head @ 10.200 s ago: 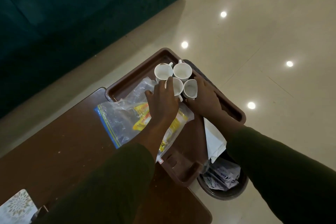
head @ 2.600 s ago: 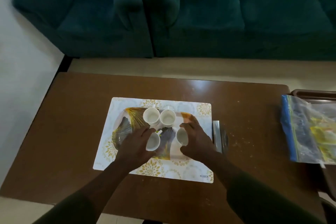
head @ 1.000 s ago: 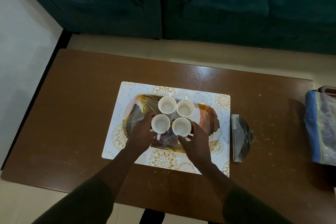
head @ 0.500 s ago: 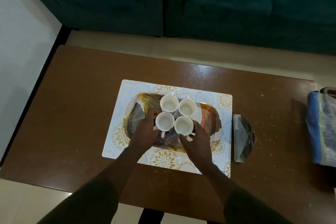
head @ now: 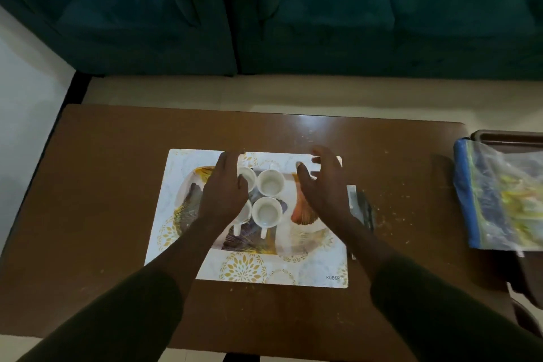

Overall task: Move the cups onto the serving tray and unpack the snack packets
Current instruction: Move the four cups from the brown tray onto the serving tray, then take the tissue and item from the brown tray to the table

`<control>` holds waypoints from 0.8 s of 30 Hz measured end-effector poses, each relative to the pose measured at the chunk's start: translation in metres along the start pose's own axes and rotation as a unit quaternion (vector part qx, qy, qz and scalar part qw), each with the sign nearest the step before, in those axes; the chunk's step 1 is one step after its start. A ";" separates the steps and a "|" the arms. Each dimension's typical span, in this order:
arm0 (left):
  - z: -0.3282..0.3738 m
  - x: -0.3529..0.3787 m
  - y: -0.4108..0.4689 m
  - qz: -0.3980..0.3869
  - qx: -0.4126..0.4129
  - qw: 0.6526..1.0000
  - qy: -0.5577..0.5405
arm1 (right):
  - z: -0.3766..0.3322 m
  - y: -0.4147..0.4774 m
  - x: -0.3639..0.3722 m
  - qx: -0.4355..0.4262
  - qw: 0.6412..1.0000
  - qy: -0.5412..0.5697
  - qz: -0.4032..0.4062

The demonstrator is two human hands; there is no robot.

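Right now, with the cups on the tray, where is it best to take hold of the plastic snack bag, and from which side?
Probably at the blue zip strip, the left edge of the snack bag. It faces the table and lies unobstructed, nearest the right hand, whose fingers are spread and empty. So come from the left; the rest is loose, crinkled film.

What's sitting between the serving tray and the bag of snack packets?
In the head view, a dark flat packet at the placemat's right edge, then bare, crumb-speckled table up to the bag.
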State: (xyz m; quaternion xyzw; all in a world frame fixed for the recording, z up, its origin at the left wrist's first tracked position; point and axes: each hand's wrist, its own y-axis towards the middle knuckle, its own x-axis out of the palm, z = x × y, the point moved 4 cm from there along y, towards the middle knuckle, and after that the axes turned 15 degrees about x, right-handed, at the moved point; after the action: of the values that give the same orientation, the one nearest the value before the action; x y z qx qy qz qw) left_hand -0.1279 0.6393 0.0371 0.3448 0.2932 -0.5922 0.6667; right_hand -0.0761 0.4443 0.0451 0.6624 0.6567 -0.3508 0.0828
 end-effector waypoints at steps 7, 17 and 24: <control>0.089 0.048 0.045 -0.004 0.076 0.997 -0.010 | 0.006 0.045 -0.094 -0.003 0.997 0.034 0.069; 0.238 0.151 0.080 -0.045 0.210 0.970 -0.113 | 0.127 0.052 -0.244 0.078 0.984 -0.018 0.161; 0.325 0.221 0.080 -0.107 0.240 0.955 -0.135 | 0.220 0.036 -0.335 0.152 0.967 0.022 0.202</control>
State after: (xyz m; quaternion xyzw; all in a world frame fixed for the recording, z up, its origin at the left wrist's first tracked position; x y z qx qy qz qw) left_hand -0.0266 0.2518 0.0614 0.3779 0.0846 -0.7542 0.5302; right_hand -0.0846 0.0430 0.0619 0.7939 0.4498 -0.4076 0.0363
